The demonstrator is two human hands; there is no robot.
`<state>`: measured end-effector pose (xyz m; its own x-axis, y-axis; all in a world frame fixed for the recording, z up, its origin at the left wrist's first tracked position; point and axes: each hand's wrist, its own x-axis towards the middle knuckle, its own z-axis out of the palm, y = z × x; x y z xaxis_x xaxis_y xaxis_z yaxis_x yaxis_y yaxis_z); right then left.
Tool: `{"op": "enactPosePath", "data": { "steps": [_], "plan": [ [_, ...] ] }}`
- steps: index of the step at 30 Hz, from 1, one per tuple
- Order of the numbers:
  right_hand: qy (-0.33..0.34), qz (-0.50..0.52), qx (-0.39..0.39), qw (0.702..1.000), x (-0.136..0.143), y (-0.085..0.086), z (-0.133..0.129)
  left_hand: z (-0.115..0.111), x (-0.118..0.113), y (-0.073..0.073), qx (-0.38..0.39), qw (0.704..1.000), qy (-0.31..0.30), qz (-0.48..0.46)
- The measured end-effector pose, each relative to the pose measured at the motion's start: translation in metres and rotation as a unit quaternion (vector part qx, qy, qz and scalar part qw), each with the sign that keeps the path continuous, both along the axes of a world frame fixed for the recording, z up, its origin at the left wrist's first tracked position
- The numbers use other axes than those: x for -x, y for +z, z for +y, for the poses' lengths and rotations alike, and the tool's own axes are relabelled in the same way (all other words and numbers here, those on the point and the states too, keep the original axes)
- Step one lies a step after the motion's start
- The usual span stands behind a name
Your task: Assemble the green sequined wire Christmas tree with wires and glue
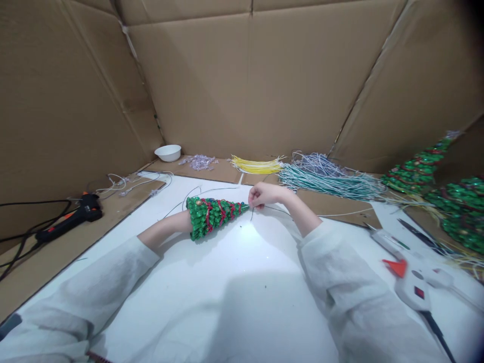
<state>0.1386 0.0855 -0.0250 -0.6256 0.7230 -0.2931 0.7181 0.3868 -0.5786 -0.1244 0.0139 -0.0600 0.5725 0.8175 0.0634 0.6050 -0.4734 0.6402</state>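
A small cone-shaped Christmas tree (215, 216) of green tinsel, wound with red garland and dotted with small ornaments, lies on its side above the white tabletop. My left hand (182, 223) reaches into its wide open base; only the wrist shows and the fingers are hidden inside. At the narrow tip, my right hand (264, 195) pinches with thumb and fingers closed on a thin dark wire (280, 209). Strands of it stick out on both sides of the fingertips. Behind the tree's base, another dark wire (181, 200) curves over the table.
A black glue gun (73, 218) lies left; a white glue gun (412, 285) and pointed tweezers (419, 233) lie right. Along the back are a white bowl (168, 153), clear plastic pieces (200, 162), yellow wires (257, 165) and green wires (328, 180). Decorated trees (419, 166) stand far right. Cardboard walls (249, 85) enclose the table.
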Motion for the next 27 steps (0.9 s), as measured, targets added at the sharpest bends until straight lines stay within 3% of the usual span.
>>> {"op": "enactPosePath", "data": {
  "steps": [2, 11, 23, 27],
  "plan": [
    [0.000, -0.007, -0.022, 1.000, 0.002, -0.001, -0.001, 0.001, 0.000, 0.002, 0.019, 0.999, -0.038, 0.013],
    [0.024, -0.062, -0.080, 0.995, 0.014, -0.005, -0.007, -0.004, -0.005, 0.014, 0.012, 0.998, -0.068, 0.002],
    [0.004, -0.113, -0.115, 0.987, 0.022, 0.011, -0.026, -0.002, 0.000, 0.010, -0.008, 0.995, -0.080, 0.051],
    [0.001, -0.122, -0.108, 0.987, 0.020, 0.016, -0.028, -0.003, -0.001, 0.011, -0.022, 0.996, -0.051, 0.069]
  ]
}}
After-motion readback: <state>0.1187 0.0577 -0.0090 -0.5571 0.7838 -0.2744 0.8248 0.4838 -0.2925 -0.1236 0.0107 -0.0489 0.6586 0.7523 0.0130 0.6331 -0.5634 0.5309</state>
